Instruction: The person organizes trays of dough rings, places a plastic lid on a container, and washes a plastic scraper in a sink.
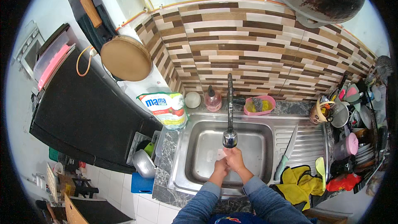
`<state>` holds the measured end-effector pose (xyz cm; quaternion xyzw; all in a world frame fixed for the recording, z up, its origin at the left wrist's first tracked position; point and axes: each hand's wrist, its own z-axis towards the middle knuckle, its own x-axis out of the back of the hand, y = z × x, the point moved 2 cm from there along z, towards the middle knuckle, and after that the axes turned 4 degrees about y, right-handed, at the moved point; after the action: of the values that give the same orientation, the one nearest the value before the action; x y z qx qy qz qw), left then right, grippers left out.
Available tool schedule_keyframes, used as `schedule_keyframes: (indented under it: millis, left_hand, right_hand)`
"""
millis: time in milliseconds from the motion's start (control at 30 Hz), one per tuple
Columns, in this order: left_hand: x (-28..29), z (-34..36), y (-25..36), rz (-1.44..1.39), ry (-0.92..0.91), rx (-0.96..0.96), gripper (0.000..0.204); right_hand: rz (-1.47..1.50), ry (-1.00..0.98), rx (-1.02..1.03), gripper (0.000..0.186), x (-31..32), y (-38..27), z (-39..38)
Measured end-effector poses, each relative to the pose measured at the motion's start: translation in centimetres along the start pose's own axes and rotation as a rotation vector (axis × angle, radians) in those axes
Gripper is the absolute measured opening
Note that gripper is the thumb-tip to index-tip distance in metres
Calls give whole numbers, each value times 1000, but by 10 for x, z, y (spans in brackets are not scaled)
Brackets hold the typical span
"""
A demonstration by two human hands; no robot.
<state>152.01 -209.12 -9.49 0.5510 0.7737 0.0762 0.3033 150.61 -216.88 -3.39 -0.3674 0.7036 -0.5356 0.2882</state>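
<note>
Now rubbing left hand [221,166] and right hand [235,160] together, fingers pressed close around nothing else, low in the steel sink [185,164] under the tap head [229,138], washing half done, rinsing and drying left.

Refill pouch [165,108]: stands on counter left of sink [182,174], leans against wall below round wooden board [126,58]; soft bag, white with green edges, blue patch, red picture low. Pink pump bottle [213,100]: behind sink rim, beside faucet [229,112]; label too small to tell.
</note>
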Motion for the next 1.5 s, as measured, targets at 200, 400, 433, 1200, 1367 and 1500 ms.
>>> schedule_keyframes:
  millis: [200, 400, 433, 1200, 1367, 1500]
  left_hand:
    - [-22, -2, 3, -129, -180, 72, 18]
    - [-47, 9, 12, -2, -268, 31, 20]
    - [-50, 11, 15, 46, -221, -15, 22]
    - [-52, 6, 34, -188, -413, 3, 32]
    - [-77, -14, 36, -165, -359, 48, 32]
    - [-81, -19, 33, -178, -379, 145, 32]
  right_hand:
    - [-398, 18, 285, 22, 10, -29, -5]
    - [-641, 2, 332, 21, 35, -68, 17]
    - [-797, 62, 332, 19, 43, -76, 33]
    - [-1074, 636, 543, 24, 137, -133, 202]
    - [-1258, 247, 616, 16, 130, -102, 233]
    - [-1410, 209, 529, 17, 128, -103, 244]
